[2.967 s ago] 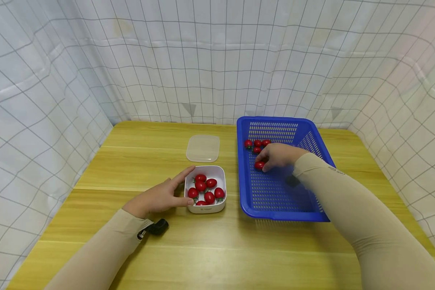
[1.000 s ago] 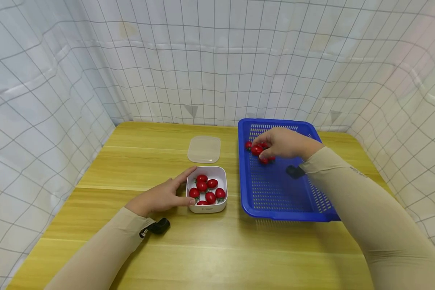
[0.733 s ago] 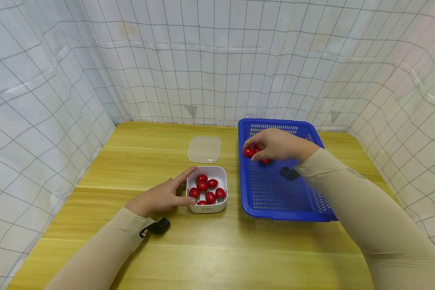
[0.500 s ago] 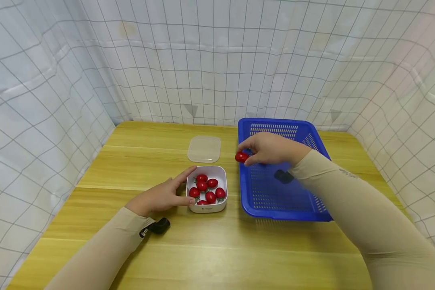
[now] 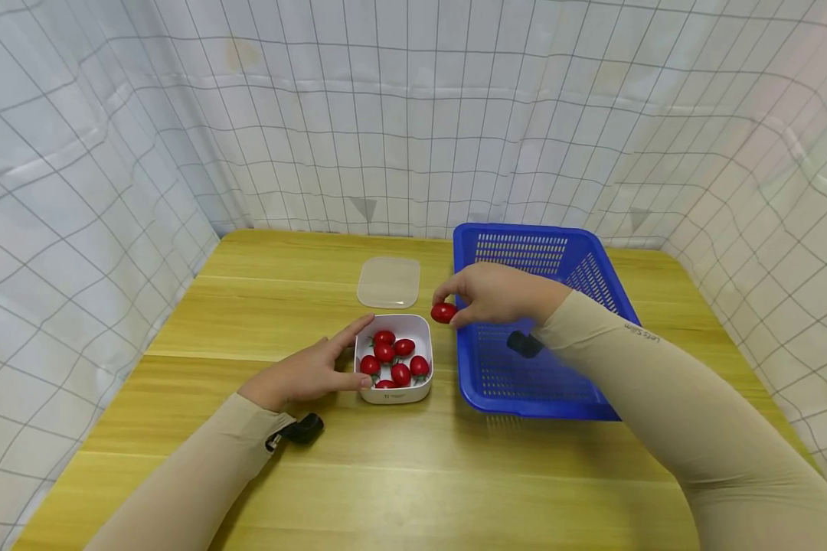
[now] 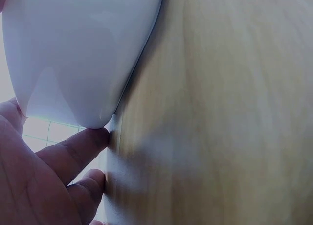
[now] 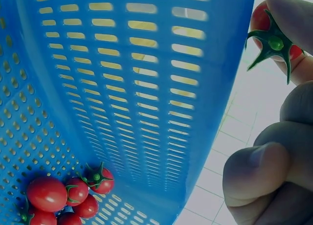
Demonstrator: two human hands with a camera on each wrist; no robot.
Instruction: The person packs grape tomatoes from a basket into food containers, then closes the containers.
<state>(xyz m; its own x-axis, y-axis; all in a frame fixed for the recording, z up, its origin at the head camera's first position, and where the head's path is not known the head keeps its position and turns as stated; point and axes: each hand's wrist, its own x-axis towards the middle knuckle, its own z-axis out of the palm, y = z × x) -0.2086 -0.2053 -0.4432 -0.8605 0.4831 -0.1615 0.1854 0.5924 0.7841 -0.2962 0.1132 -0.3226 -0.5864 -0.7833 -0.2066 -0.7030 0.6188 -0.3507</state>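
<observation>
Right hand pinching a red tomato in its fingers, just left of the blue basket, left hand spread, touching a white box of tomatoes, translucent lid behind on the surface

White grid-patterned curtains hang behind and beside the wooden table.

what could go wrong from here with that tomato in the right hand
The right hand pinches an oval red tomato between thumb and finger; it might slip onto the yellow wood-grain table. The square white plastic box already holds several small red tomatoes, so another might roll off them. The thumb of the left hand lies at the box's rim and could get in the way.
</observation>
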